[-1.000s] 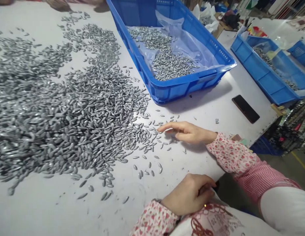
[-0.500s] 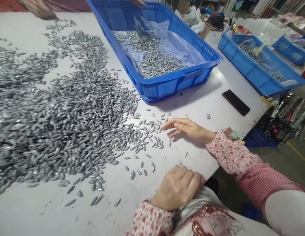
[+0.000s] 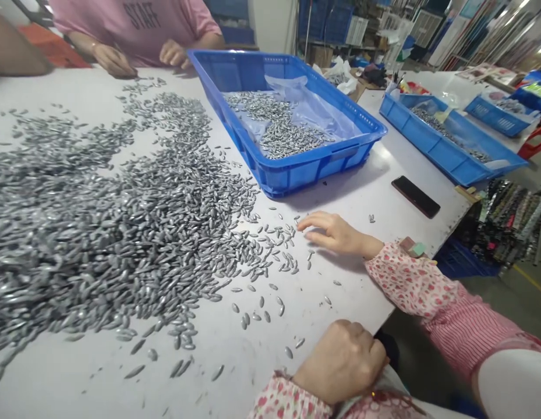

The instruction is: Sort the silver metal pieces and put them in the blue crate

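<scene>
A wide heap of small silver oval pieces (image 3: 99, 221) covers the white table (image 3: 375, 192). My right hand (image 3: 335, 233) lies flat on the table with fingers stretched out, its fingertips at the loose pieces on the heap's right fringe. My left hand (image 3: 342, 361) is curled into a fist at the table's near edge, above my lap; what it holds, if anything, is hidden. Both my sleeves are pink and floral.
A blue crate (image 3: 296, 169) lined with clear plastic and holding more silver pieces stands behind my right hand. A black phone (image 3: 415, 196) lies right of it. More blue crates (image 3: 449, 145) stand farther right. A person in a pink shirt (image 3: 139, 23) sits across the table.
The view has tilted up, bringing the person opposite into sight. My right hand has stayed at the heap's fringe. My left hand has pulled back to the table's edge, still curled.
</scene>
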A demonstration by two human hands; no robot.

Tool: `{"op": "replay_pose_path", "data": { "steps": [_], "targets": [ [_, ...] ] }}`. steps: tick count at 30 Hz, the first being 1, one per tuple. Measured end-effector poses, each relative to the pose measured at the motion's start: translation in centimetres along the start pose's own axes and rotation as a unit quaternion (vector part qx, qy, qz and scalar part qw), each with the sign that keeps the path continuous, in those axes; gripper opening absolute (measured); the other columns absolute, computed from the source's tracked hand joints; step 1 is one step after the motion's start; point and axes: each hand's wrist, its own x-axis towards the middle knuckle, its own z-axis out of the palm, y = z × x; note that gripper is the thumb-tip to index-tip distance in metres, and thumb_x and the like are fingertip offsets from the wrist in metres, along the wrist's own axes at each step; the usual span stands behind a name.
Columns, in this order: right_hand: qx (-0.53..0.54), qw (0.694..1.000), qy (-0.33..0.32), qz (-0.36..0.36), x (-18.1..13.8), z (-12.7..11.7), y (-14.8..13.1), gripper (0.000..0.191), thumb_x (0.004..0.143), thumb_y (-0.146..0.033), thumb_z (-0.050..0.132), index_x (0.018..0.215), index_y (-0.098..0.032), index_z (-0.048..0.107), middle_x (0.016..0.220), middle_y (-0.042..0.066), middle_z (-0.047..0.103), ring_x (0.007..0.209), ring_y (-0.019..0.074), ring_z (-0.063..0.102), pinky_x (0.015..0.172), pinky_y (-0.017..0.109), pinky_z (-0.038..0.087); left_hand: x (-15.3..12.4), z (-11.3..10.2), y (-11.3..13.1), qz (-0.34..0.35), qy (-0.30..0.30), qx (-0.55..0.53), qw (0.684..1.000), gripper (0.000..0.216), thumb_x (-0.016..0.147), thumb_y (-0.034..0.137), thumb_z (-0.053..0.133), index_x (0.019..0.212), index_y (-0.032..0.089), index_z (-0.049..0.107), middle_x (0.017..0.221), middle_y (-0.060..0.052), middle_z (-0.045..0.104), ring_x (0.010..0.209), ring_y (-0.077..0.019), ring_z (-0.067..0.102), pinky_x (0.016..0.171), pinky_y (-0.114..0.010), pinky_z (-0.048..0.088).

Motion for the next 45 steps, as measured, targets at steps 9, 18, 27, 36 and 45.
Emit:
{"op": "replay_pose_path", "data": {
  "steps": [9,18,27,36,45],
  "targets": [
    [-0.151,0.974,-0.161,-0.045,9.3,6.3,-4.3,0.065,0.082,-0.034,0.073,0.14,-0.019,0.046,0.13,0.016,0.053,0.11,0.0321,0.05,0.089,0.047,0.046,-0.2,1.0,-0.4,-0.047,-0.048,-0.02,0.998,0.025,0.096,0.031,0.053,0.075,0.018,0.053,0.07,-0.002,0.062,0.06,-0.0169,0.06,0.052,-0.03,0.041],
    [-0.118,0.92,-0.339,-0.157,11.0,9.1,-8.7,0.016,0.083,-0.007,0.059,0.088,-0.017,0.069,0.098,0.01,0.062,0.078,0.017,0.055,0.065,0.029,0.041,-0.2,0.9,-0.9,-0.049,-0.054,-0.055,0.996,0.023,0.096,0.034,0.052,0.08,0.017,0.056,0.071,-0.003,0.064,0.064,-0.0162,0.061,0.058,-0.028,0.045],
    [0.15,0.969,-0.191,-0.044,6.1,-0.5,-5.4,0.018,0.087,-0.009,0.055,0.097,-0.016,0.069,0.091,0.002,0.072,0.074,0.0099,0.066,0.071,0.023,0.053,0.0,1.1,-0.5,-0.063,-0.033,-0.035,0.997,0.019,0.094,0.026,0.055,0.079,0.016,0.059,0.071,-0.002,0.065,0.063,-0.0189,0.063,0.053,-0.03,0.045],
    [0.239,0.965,-0.107,0.0,2.0,-3.5,-5.4,0.037,0.091,-0.006,0.042,0.118,-0.018,0.064,0.126,0.007,0.063,0.112,0.0159,0.063,0.088,0.029,0.061,0.1,0.7,-0.6,-0.066,-0.06,-0.035,0.995,0.02,0.097,0.024,0.052,0.078,0.016,0.055,0.073,-0.003,0.064,0.064,-0.0179,0.061,0.056,-0.029,0.044],
    [0.245,0.966,-0.063,-0.052,0.4,-3.4,-5.0,0.061,0.078,0.006,0.034,0.13,-0.017,0.056,0.135,0.008,0.058,0.124,0.0161,0.056,0.099,0.033,0.056,-0.1,0.7,-0.6,-0.069,-0.071,-0.028,0.995,0.016,0.093,0.02,0.057,0.079,0.017,0.052,0.074,-0.001,0.062,0.063,-0.0182,0.057,0.054,-0.031,0.04]
  ]
}}
